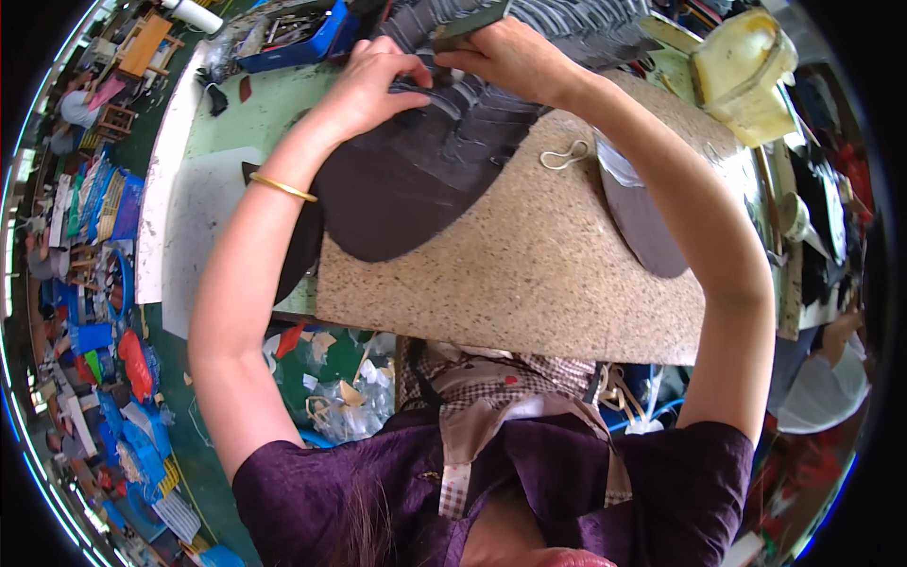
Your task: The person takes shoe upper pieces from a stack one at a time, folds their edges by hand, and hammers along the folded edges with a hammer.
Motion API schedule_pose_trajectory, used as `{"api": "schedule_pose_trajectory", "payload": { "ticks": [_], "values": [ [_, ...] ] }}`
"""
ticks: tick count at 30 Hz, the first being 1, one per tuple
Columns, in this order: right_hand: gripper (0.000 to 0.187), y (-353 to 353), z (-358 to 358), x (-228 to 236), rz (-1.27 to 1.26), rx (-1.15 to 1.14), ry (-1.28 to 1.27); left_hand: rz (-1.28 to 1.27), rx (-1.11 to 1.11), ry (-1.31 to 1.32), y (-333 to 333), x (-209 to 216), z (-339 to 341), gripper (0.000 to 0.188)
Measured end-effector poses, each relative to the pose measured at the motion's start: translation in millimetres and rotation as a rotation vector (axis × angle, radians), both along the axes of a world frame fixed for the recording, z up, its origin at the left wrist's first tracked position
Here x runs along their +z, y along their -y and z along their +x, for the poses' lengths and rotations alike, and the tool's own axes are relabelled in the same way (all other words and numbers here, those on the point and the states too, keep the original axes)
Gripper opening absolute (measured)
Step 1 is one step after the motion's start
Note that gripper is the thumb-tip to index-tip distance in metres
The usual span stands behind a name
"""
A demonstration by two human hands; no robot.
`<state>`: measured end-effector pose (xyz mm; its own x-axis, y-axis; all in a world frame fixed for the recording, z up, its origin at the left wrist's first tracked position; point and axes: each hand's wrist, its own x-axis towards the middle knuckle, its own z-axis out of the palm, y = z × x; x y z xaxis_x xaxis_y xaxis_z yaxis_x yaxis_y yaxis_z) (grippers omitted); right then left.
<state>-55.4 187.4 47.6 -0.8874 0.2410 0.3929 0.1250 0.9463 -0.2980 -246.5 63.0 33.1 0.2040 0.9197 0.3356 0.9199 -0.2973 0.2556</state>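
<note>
While both bare forearms reach across a speckled tan board (529, 274), a person in a purple top (557, 463) and a checked apron (491, 378) bends to a large dark sheet (406, 194) at the workbench. The sheet lies over the board's far left part, its rounded end toward the wearer, and gray-black overlapping strips (586, 28) fan across its upper portion and past the board's far edge. Beyond the board's far left corner, the left hand (378, 87) is poised over the sheet, thumb and forefinger curved well apart with a visible gap; whether the other fingers touch anything cannot be told. To its right, past the board's far edge, the right hand (520, 59) is closed around a dark flat-edged piece (472, 24) above the strips, its fingertips partly hidden. A gold bracelet (283, 187) circles the left forearm, left of the board. On the board's far right part rest a pale cord loop (570, 155) and, partly behind the right forearm, a smaller dark rounded piece (642, 227). A blue tray (298, 59) of tools sits beyond the board to the left, on a pale green tabletop (236, 132); a yellowish tub (746, 76) stands beyond it to the right. Scraps (351, 402) litter the floor below the board's near left corner.
</note>
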Motion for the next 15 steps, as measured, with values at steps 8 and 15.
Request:
{"api": "schedule_pose_trajectory", "payload": {
  "ticks": [8,15],
  "values": [
    [0.027,20.0,0.4,7.7,0.023,-0.106,0.057,0.009,-0.242,0.039,9.0,27.6,-8.6,0.013],
    [0.032,21.2,-2.4,13.2,0.037,-0.159,0.134,-0.228,-0.227,0.244,55.6,47.7,14.6,0.02]
  ]
}}
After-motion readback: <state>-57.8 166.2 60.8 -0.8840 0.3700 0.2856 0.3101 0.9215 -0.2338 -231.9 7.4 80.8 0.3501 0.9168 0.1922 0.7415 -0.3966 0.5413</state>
